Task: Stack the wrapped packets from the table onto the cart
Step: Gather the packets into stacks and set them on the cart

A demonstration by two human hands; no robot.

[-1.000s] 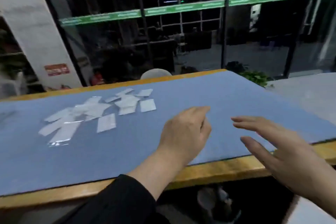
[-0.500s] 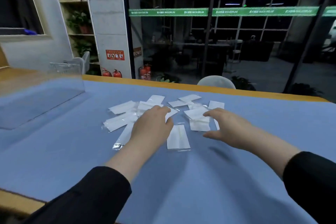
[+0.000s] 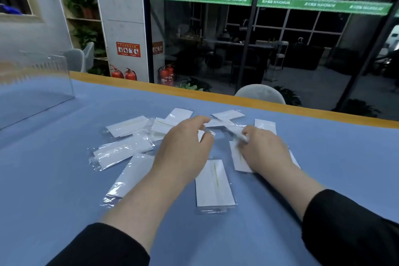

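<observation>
On the blue table (image 3: 64,179), white clear-wrapped packets (image 3: 213,183) lie scattered.

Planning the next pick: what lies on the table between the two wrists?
In the head view, one wrapped packet lies flat on the blue mat between the left hand and right hand, touched by neither.

"MAXIMUM" repeats in white along the green band (image 3: 269,2) across the glass wall; the red sign (image 3: 128,49) below it is too small to read.
</observation>
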